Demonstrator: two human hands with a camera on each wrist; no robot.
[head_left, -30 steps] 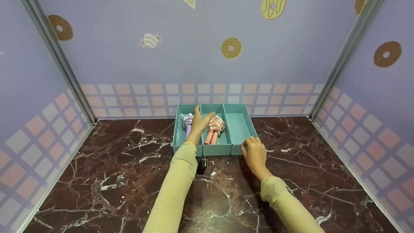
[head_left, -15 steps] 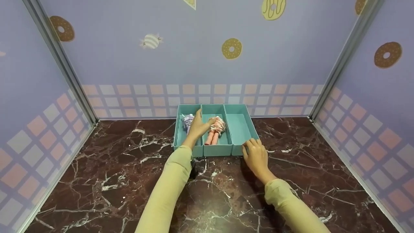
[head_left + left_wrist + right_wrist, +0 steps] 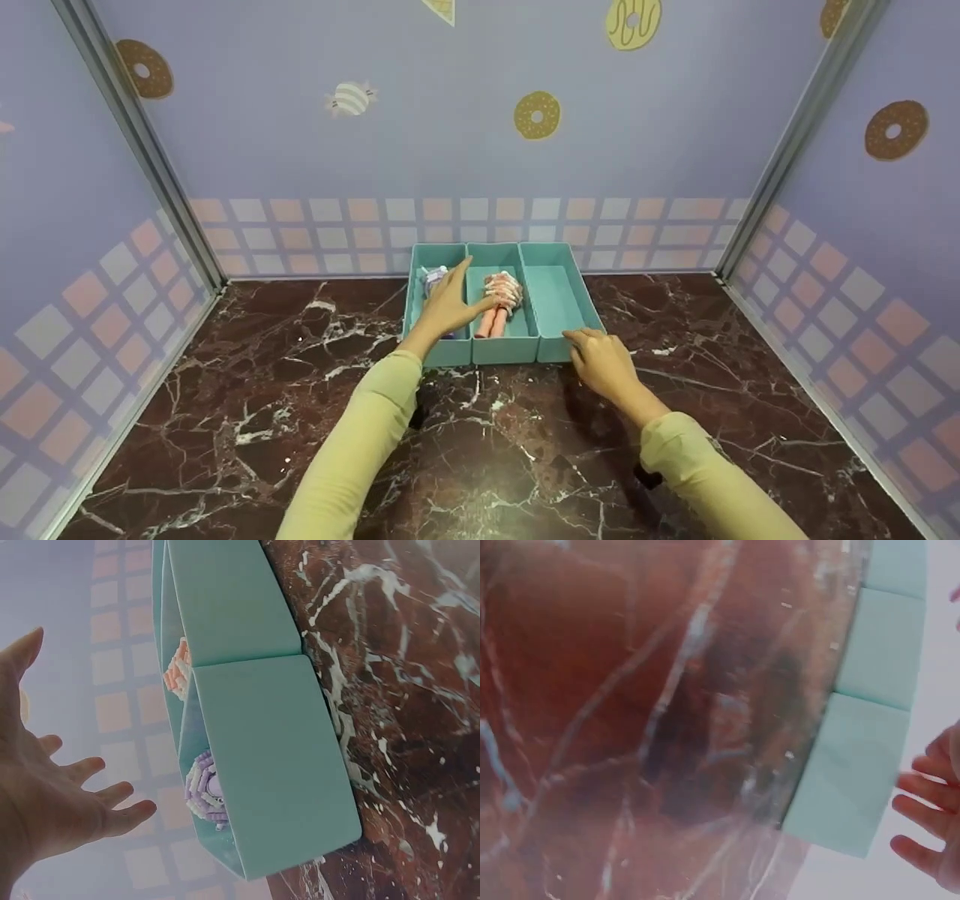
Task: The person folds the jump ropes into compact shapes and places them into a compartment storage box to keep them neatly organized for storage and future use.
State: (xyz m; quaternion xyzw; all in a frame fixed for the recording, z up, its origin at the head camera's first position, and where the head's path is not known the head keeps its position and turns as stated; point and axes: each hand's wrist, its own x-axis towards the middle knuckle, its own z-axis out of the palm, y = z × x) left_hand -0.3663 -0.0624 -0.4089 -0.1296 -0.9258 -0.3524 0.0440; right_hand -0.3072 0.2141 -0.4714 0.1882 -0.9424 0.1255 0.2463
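Observation:
Three teal boxes stand side by side: a left box (image 3: 447,354), a middle box (image 3: 505,351) and a right box (image 3: 555,296). In the left one lies a purple and white beaded jump rope (image 3: 204,791), mostly hidden by my hand in the head view. The middle one holds an orange and white beaded jump rope (image 3: 504,291), its two handles towards me. My left hand (image 3: 448,306) hovers over the left and middle boxes, fingers spread, holding nothing. At the right box's front right corner is my right hand (image 3: 606,363), its fingertips close over the rim and fingers loosely apart.
The boxes stand on a dark red marbled table (image 3: 247,420), at its back edge. Behind them rises a lilac wall (image 3: 450,165) with pink and white checks. Side panels with metal posts (image 3: 795,135) enclose the table left and right.
My left hand has drawn back to the left and towards me, away from the orange jump rope. The right hand has shifted slightly right and towards me, its fingers loosening from the rim.

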